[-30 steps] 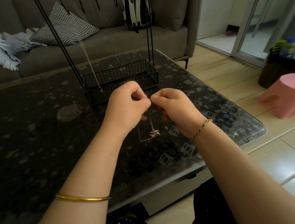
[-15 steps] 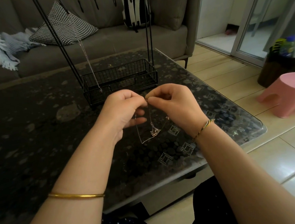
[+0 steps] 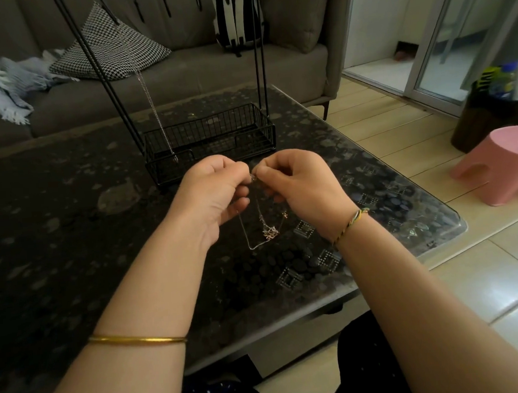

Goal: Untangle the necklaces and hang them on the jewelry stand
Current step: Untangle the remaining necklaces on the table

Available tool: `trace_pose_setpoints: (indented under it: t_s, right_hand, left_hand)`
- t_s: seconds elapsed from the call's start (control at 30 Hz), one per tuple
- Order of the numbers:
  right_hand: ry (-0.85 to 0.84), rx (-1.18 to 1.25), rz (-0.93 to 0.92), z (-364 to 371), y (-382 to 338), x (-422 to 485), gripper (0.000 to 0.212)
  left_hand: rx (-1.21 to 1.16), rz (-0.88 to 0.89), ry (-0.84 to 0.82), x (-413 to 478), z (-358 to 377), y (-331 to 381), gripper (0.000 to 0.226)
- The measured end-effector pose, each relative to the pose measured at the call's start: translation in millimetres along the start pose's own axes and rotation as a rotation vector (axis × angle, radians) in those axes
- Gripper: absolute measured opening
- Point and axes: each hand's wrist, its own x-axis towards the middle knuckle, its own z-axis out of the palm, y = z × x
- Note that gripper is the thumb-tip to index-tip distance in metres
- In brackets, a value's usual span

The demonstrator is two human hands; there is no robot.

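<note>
Broadly, the dark bench carries the wire jewelry stand at its far middle, with one chain hanging from it. Nearer, the left hand and right hand meet, each grip pinching the tangled necklaces, whose knot dangles just below them.

A home living room: grey sofa, glass coffee table, pink stool
</note>
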Motion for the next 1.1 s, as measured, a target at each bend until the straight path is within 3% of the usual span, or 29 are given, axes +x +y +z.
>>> trace_pose_setpoints:
  t_s: [0.2, 0.37, 0.7, 1.1]
  right_hand:
    - [0.052, 0.036, 0.016, 0.4, 3.5, 1.2, 0.009]
    - [0.160, -0.119, -0.071, -2.7, 6.3, 2.1, 0.011]
    - [0.080, -0.050, -0.013, -8.8, -1.0, -6.2, 0.006]
    - [0.039, -0.471, -0.178, -2.3, -2.3, -3.7, 0.010]
  left_hand:
    - [0.115, 0.103, 0.051, 0.1, 3.3, -1.4, 0.022]
    - [-0.037, -0.061, -0.121, -3.5, -1.4, 3.4, 0.023]
    - [0.058, -0.052, -0.049, 0.9, -1.3, 0.7, 0.020]
    - [0.242, 0.035, 0.000, 1.8, 0.0, -3.6, 0.017]
